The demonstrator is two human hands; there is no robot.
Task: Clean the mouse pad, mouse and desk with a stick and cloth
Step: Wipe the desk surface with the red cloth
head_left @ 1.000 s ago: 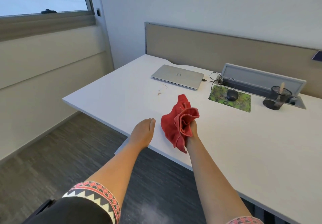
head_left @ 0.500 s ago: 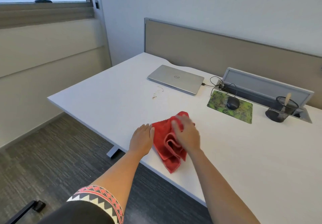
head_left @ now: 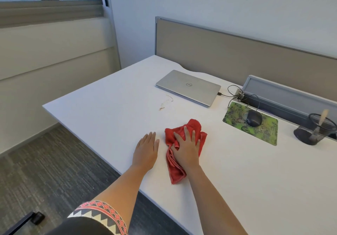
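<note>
Near the desk [head_left: 237,189] edge, my right hand [head_left: 186,149] presses flat, fingers spread, on the red cloth [head_left: 177,172] to wipe; left hand [head_left: 145,150] lies open alongside for bracing.

Person, head view, two arms. Left upper arm: short sleeve [head_left: 98,216] of black cloth. Hem trimmed with a woven band: an outer strip of red and pink with small dark diamond-like motifs, then a row of white zigzag triangles against black. Both forearms bare below it, down to the left hand [head_left: 145,150] and right hand [head_left: 186,151].
</note>
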